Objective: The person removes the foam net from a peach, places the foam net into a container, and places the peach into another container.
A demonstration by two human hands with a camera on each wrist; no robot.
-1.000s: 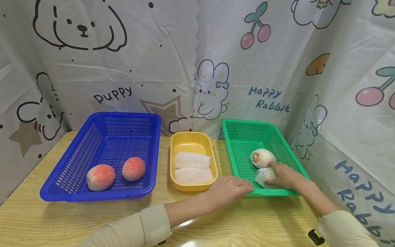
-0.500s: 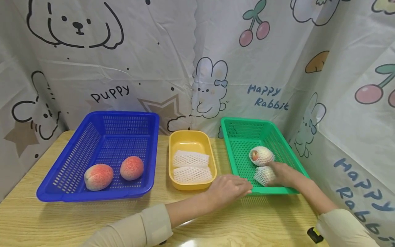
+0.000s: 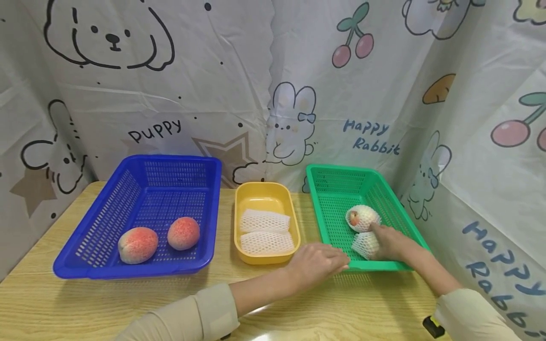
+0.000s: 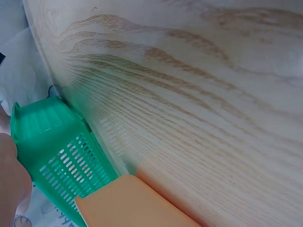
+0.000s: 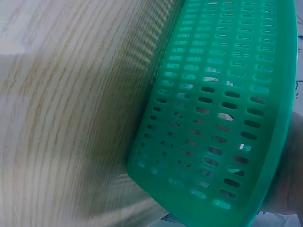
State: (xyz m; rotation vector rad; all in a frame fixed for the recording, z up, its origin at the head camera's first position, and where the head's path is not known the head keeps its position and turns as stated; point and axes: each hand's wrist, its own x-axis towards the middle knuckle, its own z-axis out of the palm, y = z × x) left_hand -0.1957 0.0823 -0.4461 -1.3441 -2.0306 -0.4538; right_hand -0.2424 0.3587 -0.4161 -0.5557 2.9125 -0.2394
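Observation:
In the head view my right hand (image 3: 393,243) reaches over the near right corner of the green basket (image 3: 320,208). It holds a peach in a white foam net (image 3: 365,245), its fingers mostly hidden behind the fruit and palm. Just beyond lies another netted peach (image 3: 361,218), its reddish end showing through the net opening. My left hand (image 3: 317,266) rests on the basket's near rim with its fingers laid together over the edge. In the right wrist view the basket's perforated wall (image 5: 218,156) hides most of the right hand (image 5: 286,175).
A yellow tray (image 3: 268,189) holding two flat foam nets (image 3: 266,232) stands in the middle. On the left, a blue basket (image 3: 132,270) contains two bare peaches (image 3: 138,245). A patterned curtain (image 3: 239,71) closes off the back and right of the wooden table (image 3: 298,312).
My right fingers have shifted slightly around the netted peach, and more of its net shows now. The left hand has stayed on the rim.

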